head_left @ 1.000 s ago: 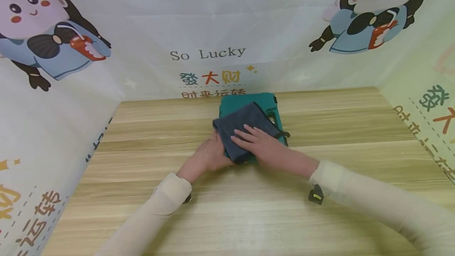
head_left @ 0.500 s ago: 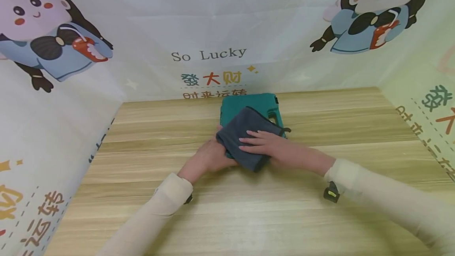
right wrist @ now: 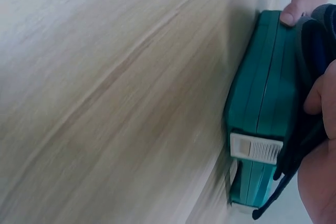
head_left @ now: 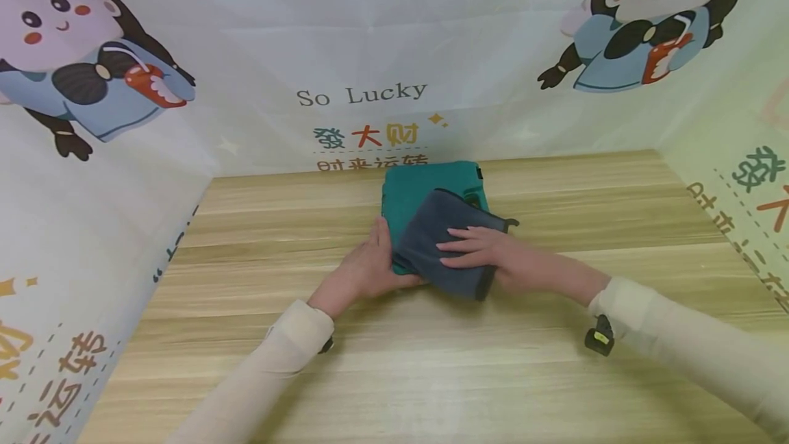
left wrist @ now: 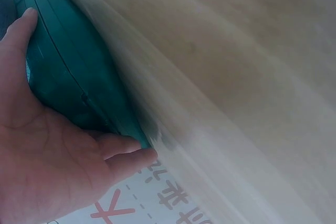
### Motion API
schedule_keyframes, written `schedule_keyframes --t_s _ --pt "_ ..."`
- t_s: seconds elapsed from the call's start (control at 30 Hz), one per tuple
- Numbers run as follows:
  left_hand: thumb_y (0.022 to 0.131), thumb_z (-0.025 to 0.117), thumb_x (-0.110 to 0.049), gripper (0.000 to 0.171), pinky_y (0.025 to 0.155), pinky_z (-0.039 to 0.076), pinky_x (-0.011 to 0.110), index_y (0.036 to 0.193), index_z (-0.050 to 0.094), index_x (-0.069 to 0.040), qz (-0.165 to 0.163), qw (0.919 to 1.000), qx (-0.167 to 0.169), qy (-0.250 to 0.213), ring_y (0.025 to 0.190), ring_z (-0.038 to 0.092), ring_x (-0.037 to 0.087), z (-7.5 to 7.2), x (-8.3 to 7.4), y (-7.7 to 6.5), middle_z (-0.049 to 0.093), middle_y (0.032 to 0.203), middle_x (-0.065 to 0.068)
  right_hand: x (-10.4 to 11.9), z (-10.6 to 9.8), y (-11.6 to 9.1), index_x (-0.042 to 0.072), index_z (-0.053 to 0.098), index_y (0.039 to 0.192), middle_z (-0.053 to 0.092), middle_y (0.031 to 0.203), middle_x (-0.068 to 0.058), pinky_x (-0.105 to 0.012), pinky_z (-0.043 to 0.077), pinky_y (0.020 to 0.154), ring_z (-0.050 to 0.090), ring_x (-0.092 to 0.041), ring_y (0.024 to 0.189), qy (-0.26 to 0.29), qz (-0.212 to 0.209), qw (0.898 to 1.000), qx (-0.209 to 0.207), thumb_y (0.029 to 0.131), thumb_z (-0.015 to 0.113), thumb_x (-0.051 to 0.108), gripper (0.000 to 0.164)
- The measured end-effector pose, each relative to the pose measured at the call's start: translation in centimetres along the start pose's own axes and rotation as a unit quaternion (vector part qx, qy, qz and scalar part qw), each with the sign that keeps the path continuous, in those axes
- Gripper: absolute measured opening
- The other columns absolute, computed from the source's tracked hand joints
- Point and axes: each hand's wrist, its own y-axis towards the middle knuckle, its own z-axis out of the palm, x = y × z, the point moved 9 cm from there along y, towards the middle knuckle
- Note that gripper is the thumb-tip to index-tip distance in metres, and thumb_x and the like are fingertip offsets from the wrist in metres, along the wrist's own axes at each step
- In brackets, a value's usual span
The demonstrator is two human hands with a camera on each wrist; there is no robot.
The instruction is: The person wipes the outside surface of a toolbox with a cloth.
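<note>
A teal-green plastic case [head_left: 409, 194] with pale latches [right wrist: 256, 148] lies flat near the back of the table. My left hand [head_left: 365, 267] holds its near left corner, fingers along the left side and thumb along the front. In the left wrist view, that hand [left wrist: 58, 145] touches the case's seamed side wall [left wrist: 68, 51]. My right hand [head_left: 508, 259] holds a folded dark grey-blue cloth [head_left: 434, 231] against the case's lid, fingers spread over it. The cloth covers the lid's near right part and overhangs the front edge. In the right wrist view the thumb [right wrist: 315, 98] rests against the cloth.
The wood-grain table [head_left: 296, 225] is bounded by printed white cloth walls [head_left: 265, 53] at the back and both sides. A black loop [head_left: 513, 222] sticks out from the cloth's right corner. A small dark wrist device [head_left: 599, 336] hangs at my right cuff.
My right hand has slid the cloth rightward and slightly nearer across the lid, uncovering more of its left part. My left hand and the case stay nearly in place.
</note>
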Motion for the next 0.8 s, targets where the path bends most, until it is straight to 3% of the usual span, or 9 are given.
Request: schedule_keyframes --t_s 0.2,0.6,0.67,0.8 --pt "0.063 0.051 -0.083 0.133 0.099 0.032 0.037 0.142 -0.012 0.004 -0.006 0.9999 0.008 -0.004 0.126 0.033 0.035 0.0 -0.1 -0.1 0.000 0.150 0.023 -0.4 -0.7 -0.8 0.017 0.049 0.135 0.041 0.141 -0.005 -0.049 0.016 0.106 0.023 -0.030 0.133 0.026 0.008 1.000 -0.005 0.057 0.024 -0.020 0.089" --pt "0.065 0.045 -0.085 0.130 0.101 0.030 0.038 0.142 -0.018 -0.002 0.002 0.9996 0.022 -0.018 0.128 0.030 0.035 0.1 0.0 -0.1 -0.008 0.151 0.017 -0.6 -1.0 -1.2 0.017 0.049 0.135 0.042 0.140 -0.004 -0.047 0.016 0.106 0.024 -0.029 0.133 0.023 0.027 0.999 -0.008 0.056 0.025 -0.020 0.090" --pt "0.069 0.040 -0.084 0.123 0.102 0.028 0.039 0.142 -0.020 -0.005 0.011 0.9992 0.033 -0.020 0.131 0.025 0.034 0.0 0.1 -0.1 -0.011 0.151 0.014 -0.6 -1.1 -1.1 0.017 0.049 0.135 0.042 0.140 -0.005 -0.048 0.017 0.106 0.025 -0.029 0.132 0.020 0.027 0.999 -0.011 0.056 0.026 -0.020 0.090" --pt "0.089 0.027 -0.068 0.094 0.105 0.021 0.044 0.142 -0.020 -0.007 0.053 0.9972 0.051 -0.007 0.135 0.011 0.029 -0.3 0.5 0.0 -0.013 0.151 0.013 -0.6 -1.1 -1.0 0.017 0.048 0.136 0.043 0.139 -0.003 -0.047 0.021 0.105 0.028 -0.027 0.131 0.001 0.029 0.999 -0.015 0.057 0.030 -0.018 0.087"
